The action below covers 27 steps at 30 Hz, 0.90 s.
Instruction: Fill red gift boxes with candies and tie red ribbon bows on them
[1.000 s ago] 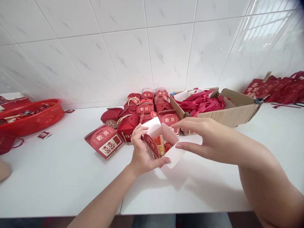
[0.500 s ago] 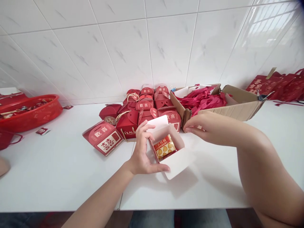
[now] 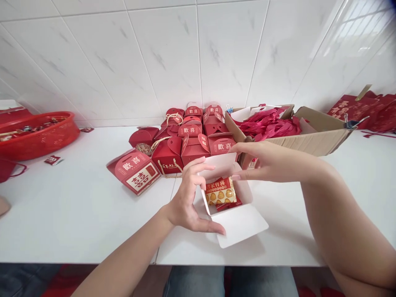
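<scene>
A small gift box (image 3: 239,227), white inside, stands tilted on the table with its flaps spread. My left hand (image 3: 193,202) is closed around its left side, the thumb on the front flap and the fingers at the back flap. Inside lies a snack packet (image 3: 220,192) with round biscuits printed on it, above a red wrapper (image 3: 230,205). At the box's back right corner, my right hand (image 3: 262,161) has thumb and fingers parted, the fingertips close to the back flap. Whether they touch it I cannot tell.
Several closed red gift boxes (image 3: 198,148) stand behind. A cardboard box (image 3: 300,145) of red ribbons (image 3: 269,126) is at the right, near red bags (image 3: 375,109). At the left are a red basket (image 3: 58,134) of sweets and a loose small packet (image 3: 53,160).
My right hand has moved left from beside the cardboard box to the gift box, its fingers spreading. The gift box has shifted slightly right in my left hand.
</scene>
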Available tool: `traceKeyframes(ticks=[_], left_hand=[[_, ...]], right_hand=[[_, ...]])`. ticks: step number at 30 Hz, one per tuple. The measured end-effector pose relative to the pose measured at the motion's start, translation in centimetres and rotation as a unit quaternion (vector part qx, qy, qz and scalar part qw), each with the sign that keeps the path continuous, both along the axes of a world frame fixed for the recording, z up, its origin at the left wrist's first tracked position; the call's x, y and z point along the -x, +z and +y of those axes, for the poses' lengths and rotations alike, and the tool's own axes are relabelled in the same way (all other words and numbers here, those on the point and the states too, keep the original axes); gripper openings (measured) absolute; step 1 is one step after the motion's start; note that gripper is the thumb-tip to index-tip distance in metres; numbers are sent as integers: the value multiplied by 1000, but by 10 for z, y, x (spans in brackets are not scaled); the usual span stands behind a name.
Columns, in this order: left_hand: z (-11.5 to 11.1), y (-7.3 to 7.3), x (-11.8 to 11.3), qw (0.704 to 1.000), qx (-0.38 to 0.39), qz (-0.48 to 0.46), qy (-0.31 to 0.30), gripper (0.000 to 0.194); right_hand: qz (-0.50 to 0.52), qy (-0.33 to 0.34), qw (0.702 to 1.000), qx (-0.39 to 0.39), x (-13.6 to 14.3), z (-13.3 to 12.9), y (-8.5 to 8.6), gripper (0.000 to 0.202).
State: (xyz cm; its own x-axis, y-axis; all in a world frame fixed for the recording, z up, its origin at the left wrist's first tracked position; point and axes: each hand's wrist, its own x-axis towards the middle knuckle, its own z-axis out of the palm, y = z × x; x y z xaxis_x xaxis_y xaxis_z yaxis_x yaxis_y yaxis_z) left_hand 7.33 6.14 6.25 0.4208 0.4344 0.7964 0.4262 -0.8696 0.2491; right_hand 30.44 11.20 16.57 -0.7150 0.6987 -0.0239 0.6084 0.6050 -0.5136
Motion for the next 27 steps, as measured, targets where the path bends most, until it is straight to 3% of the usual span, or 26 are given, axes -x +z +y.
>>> traceKeyframes(ticks=[5, 7, 11, 16, 19, 21, 25, 27], left_hand=[[3, -2, 3, 998, -7, -34, 49, 56], [6, -3, 5, 997, 13, -56, 43, 50], [10, -3, 8, 996, 40, -77, 0, 59], [9, 4, 7, 998, 21, -65, 11, 24], [6, 8, 5, 998, 25, -54, 22, 24], [2, 11, 3, 997, 32, -32, 66, 25], [-6, 19, -2, 972, 58, 30, 224, 18], [-9, 21, -3, 962, 52, 53, 263, 15]], right_hand=[[-18, -2, 1000, -1, -2, 5, -3, 34], [-23, 5, 1000, -7, -5, 10, -5, 34], [-20, 14, 1000, -17, -6, 18, -7, 34], [-24, 56, 998, 17, -3, 15, -5, 29], [-21, 90, 995, 46, -1, 11, -4, 28], [-14, 104, 993, 54, 1, 9, -5, 26], [-9, 109, 993, 55, 5, 5, -7, 23], [-11, 101, 994, 50, 7, 3, -7, 27]])
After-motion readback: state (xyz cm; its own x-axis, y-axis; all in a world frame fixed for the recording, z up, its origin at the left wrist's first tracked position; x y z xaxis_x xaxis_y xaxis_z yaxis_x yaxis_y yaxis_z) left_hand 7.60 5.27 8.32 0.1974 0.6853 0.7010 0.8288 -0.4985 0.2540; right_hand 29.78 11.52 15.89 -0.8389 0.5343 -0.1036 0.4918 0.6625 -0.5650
